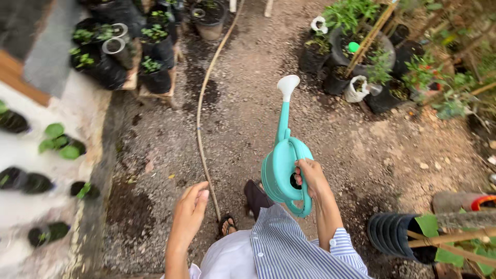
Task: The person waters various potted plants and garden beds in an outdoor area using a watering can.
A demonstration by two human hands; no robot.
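Note:
My right hand (311,175) grips the handle of a turquoise watering can (281,168) held level in front of me, its long spout ending in a white rose (288,85) that points ahead over the gravel path. Held out to the left at waist height, my left hand (190,212) is empty, with its fingers loosely apart. Below it, my sandalled foot (227,225) stands beside a thin hose (202,129) on the ground.
The hose runs up the gravel path. Black pots with seedlings (150,64) stand at the back left, larger potted plants with bamboo stakes (361,51) at the back right. A white wall with plant pockets (57,144) lies left. A black ribbed pot (395,235) sits near right.

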